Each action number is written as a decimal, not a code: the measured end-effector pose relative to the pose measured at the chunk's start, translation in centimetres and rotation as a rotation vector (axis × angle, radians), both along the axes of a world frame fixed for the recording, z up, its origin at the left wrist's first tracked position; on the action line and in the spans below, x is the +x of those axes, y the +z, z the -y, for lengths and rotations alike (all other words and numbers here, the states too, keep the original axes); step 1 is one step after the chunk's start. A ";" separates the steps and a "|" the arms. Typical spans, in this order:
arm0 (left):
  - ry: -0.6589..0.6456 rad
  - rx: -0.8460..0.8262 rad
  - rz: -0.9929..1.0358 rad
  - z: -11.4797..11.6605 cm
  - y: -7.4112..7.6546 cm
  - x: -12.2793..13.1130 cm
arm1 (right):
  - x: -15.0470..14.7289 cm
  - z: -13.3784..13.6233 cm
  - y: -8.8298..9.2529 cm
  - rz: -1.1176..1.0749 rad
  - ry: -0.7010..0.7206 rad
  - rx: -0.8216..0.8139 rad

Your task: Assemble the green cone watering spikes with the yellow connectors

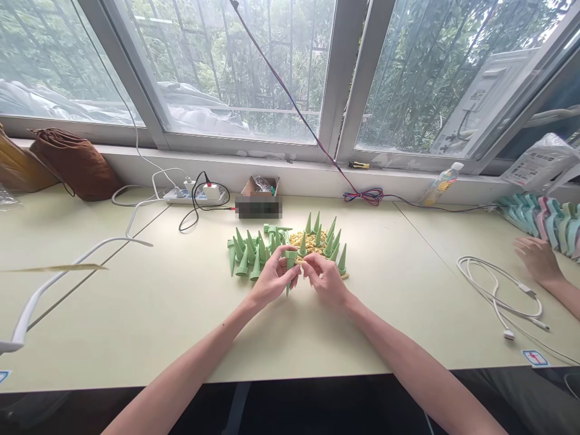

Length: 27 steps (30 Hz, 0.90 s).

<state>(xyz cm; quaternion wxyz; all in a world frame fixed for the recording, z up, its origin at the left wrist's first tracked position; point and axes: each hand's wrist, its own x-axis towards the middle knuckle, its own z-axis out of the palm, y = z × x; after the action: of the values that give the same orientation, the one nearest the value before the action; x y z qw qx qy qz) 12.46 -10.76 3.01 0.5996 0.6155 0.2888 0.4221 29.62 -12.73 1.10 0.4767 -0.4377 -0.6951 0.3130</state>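
Near the middle of the table, my left hand (270,281) is closed around a green plastic spike (290,256) with its wide end up and its tip pointing down. My right hand (328,280) pinches a small yellow piece (299,261) against the side of the spike's wide end. Whether the piece sits inside the spike is too small to tell. Just beyond my hands lies a heap of similar yellow pieces (308,241). Several green spikes (341,260) stand tip-up on its right, and a cluster of more spikes (243,263) is on the left, some standing, some tilted.
A power strip (174,194), a small open cardboard box (261,185) and a bottle (441,183) stand along the window side. At right, another person's hand (539,260) rests near a row of pastel items (550,220). A white cable (493,290) lies coiled there.
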 end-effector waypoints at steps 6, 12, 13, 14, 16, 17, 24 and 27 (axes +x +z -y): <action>-0.001 0.008 -0.001 -0.1 -0.1 0.0 | 0.0 0.1 0.1 -0.029 -0.004 -0.003; -0.001 0.012 -0.012 0.0 -0.1 0.0 | -0.1 0.1 0.0 -0.011 0.015 0.011; -0.001 0.013 -0.015 0.0 -0.1 0.0 | 0.0 0.1 0.0 -0.009 0.017 0.010; -0.001 0.015 -0.020 0.0 -0.1 0.0 | 0.0 0.0 0.0 -0.006 0.017 0.007; -0.001 0.021 -0.029 0.0 -0.1 -0.1 | 0.0 0.0 0.0 0.002 0.012 0.001; 0.000 0.024 -0.033 0.0 -0.1 -0.1 | 0.0 0.1 0.0 0.006 0.008 -0.004; 0.007 0.024 -0.021 -0.1 -0.2 -0.1 | 0.0 0.1 0.1 -0.006 0.009 -0.006; 0.006 0.024 -0.020 -0.1 -0.2 -0.1 | 0.0 0.1 0.1 0.000 0.016 0.001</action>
<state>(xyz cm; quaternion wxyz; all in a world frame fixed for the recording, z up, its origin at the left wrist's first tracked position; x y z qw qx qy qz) 12.39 -10.62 2.82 0.5881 0.6260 0.2914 0.4211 29.59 -12.83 1.22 0.4745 -0.4319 -0.6987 0.3165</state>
